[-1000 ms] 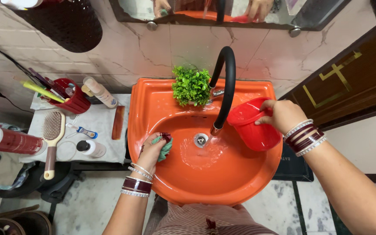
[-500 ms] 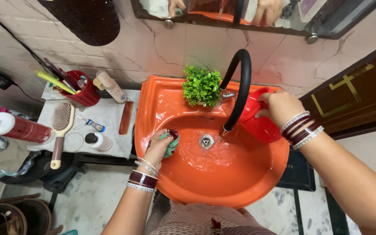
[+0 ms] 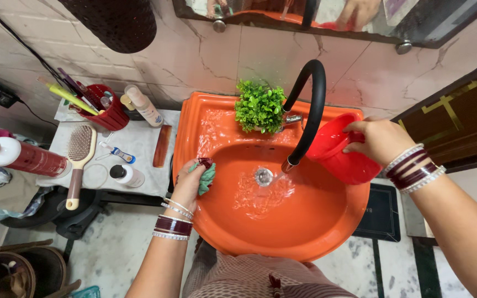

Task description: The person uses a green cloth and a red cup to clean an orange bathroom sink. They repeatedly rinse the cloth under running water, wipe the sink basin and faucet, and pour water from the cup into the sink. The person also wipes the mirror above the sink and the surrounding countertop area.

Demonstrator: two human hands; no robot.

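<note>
Cloth (image 3: 206,175), green and crumpled, sits bunched in our left hand (image 3: 190,185), fingers closed around it, pressed against the inner left wall of the orange sink (image 3: 282,232). We judge it soft, wet and light, best gripped as a wad in the palm. Our right hand (image 3: 381,140) is closed on the rim of a red mug (image 3: 340,154) held tilted over the sink's right edge, beside the black faucet (image 3: 310,105); its contents cannot be seen. Water lies around the drain (image 3: 263,176). A small green plant (image 3: 259,106) stands at the back rim. On the side shelf's far corner, a red holder (image 3: 109,116) carries brushes.
</note>
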